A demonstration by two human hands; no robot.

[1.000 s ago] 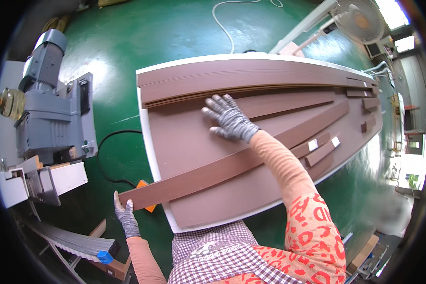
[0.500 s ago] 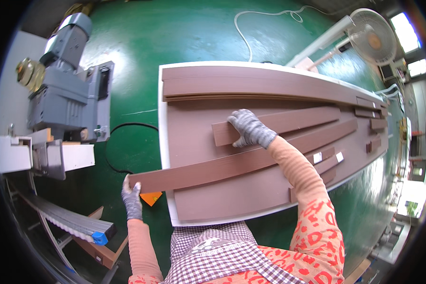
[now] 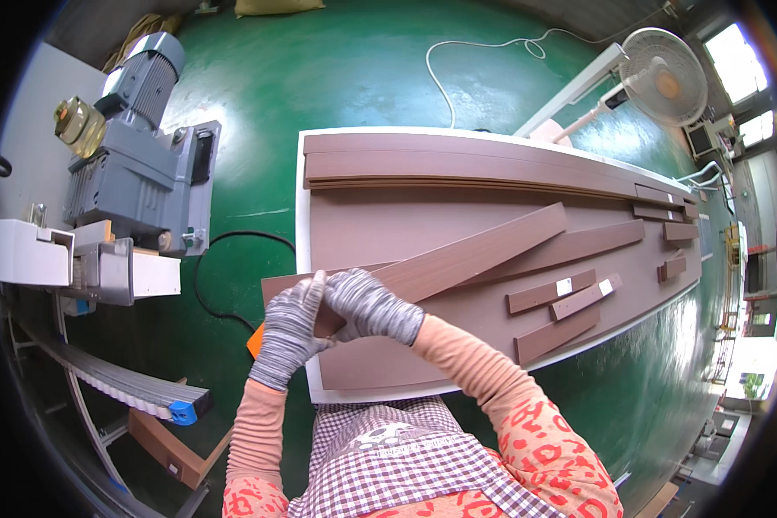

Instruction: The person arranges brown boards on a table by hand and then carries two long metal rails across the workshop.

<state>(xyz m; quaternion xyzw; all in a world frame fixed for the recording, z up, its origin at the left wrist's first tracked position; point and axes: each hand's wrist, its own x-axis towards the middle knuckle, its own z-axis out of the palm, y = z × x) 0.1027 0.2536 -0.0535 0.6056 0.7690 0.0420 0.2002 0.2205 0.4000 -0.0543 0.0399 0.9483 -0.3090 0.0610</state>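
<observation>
My gloved left hand (image 3: pixel 292 332) and my gloved right hand (image 3: pixel 373 304) are together at the near left end of a shorter brown board (image 3: pixel 483 252), both closed on it. Their fingers hide most of that end. The board slants away to the upper right and lies across a longer brown board (image 3: pixel 591 243). Part of the longer board shows behind my hands, its left end sticking out past the table edge. Both boards are over a brown-topped table (image 3: pixel 388 371) with a white rim.
Long brown boards (image 3: pixel 475 168) are stacked along the table's far side. Several short brown pieces (image 3: pixel 552 291), some with white labels, lie to the right. A grey motor unit (image 3: pixel 134 181) stands at left, a fan (image 3: pixel 663 79) at far right. A black cable (image 3: pixel 200 268) lies on the green floor.
My right hand has drawn the shorter board left and nearer, swinging it across the longer one. My left hand has left the longer board's end and joined the right hand.
</observation>
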